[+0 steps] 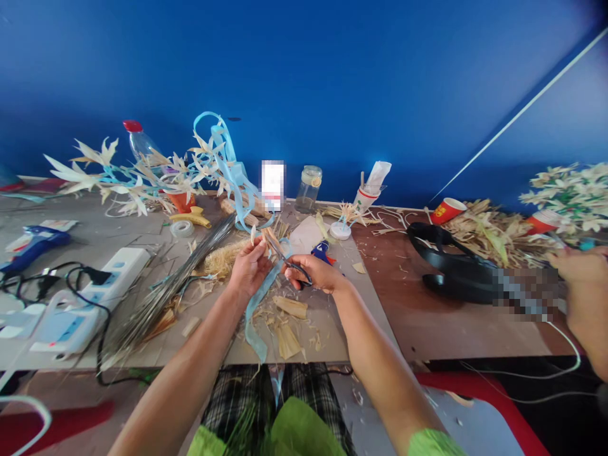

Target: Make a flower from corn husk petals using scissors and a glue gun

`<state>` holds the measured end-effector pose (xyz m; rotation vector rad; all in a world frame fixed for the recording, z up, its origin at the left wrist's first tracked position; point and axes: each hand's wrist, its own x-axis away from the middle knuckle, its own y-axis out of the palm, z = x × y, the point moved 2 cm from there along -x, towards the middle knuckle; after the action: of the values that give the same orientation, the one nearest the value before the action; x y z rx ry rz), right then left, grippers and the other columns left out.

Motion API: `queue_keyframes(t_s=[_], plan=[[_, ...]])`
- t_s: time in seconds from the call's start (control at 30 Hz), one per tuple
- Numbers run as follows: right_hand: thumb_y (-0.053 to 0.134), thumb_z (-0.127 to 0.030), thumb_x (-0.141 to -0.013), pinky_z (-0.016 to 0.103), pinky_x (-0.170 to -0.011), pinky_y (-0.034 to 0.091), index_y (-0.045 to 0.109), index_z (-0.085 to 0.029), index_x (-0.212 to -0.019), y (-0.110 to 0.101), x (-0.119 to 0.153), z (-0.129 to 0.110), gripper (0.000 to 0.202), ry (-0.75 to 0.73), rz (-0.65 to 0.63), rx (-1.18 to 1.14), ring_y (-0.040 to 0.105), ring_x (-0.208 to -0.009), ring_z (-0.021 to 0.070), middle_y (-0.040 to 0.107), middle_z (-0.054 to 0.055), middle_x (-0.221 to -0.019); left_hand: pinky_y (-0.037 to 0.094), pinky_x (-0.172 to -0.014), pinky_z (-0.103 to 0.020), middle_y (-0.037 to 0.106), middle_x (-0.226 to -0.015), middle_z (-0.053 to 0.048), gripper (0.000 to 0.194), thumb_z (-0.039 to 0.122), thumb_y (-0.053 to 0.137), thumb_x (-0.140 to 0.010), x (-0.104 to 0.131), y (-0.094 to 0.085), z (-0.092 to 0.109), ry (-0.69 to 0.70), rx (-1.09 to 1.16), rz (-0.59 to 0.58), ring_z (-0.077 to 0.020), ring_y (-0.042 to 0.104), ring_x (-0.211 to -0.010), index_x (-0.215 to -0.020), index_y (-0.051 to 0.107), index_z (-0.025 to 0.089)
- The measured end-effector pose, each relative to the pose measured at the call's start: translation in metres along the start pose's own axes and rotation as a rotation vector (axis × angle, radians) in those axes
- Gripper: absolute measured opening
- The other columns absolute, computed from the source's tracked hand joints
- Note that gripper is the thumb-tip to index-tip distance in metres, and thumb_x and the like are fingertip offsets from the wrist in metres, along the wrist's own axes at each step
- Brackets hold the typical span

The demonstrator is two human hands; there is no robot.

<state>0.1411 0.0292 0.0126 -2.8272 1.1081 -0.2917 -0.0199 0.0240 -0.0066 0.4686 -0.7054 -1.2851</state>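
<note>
Pinched upright between the fingertips of my left hand (250,267) is a small pale strip of husk (253,234). My right hand (311,273) grips dark-handled scissors (300,271), their blades pointing up and left, close to the left fingertips. Whether the blades touch the husk strip I cannot tell. A light blue ribbon (258,310) hangs across the table below both hands. Dry husk pieces (291,308) and scraps lie scattered around it. Left of my left hand are a bundle of thin wires (178,272) and a tangle of straw-coloured fibre (221,261).
Husk flowers (137,171) stand at the back left beside a roll of clear tape (182,228). A power strip (102,288) with cables and a blue glue gun (40,244) lie left. A glass jar (308,190) stands behind. To the right are a black object (456,278) and another person's hand (582,272).
</note>
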Motion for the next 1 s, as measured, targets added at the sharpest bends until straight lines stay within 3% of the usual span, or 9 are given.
queue_keyframes(t_s=[0.33,0.63,0.83,1.0], plan=[[0.061,-0.044,-0.077,0.021,-0.049,0.027,0.054,-0.015,-0.083,0.001,0.000,0.002,0.031,0.013,-0.032,0.015,0.041,-0.048,0.0067,0.054,-0.004,-0.054,0.032,-0.039,-0.014,0.040,-0.048,0.011,0.034,0.021,0.079,-0.060,0.000,-0.002,0.001,-0.005,-0.009,0.009,-0.0006,0.030,-0.035,-0.088,0.060,0.017],[0.062,-0.048,-0.076,0.021,-0.051,0.030,0.052,-0.015,-0.079,0.004,-0.001,-0.007,0.035,-0.019,0.058,-0.015,0.043,-0.050,0.0075,0.053,-0.004,-0.053,0.029,-0.037,-0.014,0.047,-0.051,0.009,0.031,0.019,0.076,-0.063,0.004,0.007,0.002,-0.001,-0.018,-0.033,0.0001,0.031,-0.034,-0.090,0.061,0.014],[0.065,-0.052,-0.071,0.022,-0.051,0.029,0.051,-0.015,-0.073,0.008,-0.005,-0.006,0.040,-0.031,0.139,-0.049,0.042,-0.050,0.0076,0.052,-0.004,-0.052,0.039,-0.045,-0.016,0.056,-0.059,0.005,0.031,0.020,0.076,-0.062,0.005,0.009,-0.002,-0.013,-0.041,-0.121,-0.0035,0.049,-0.045,-0.089,0.062,0.013],[0.065,-0.054,-0.070,0.022,-0.051,0.029,0.053,-0.015,-0.079,0.011,-0.011,0.001,0.042,-0.030,0.178,-0.079,0.041,-0.050,0.0081,0.051,-0.005,-0.052,0.045,-0.050,-0.019,0.062,-0.064,0.003,0.033,0.021,0.077,-0.060,0.003,0.007,-0.006,-0.025,-0.055,-0.124,-0.0067,0.056,-0.051,-0.089,0.061,0.014]])
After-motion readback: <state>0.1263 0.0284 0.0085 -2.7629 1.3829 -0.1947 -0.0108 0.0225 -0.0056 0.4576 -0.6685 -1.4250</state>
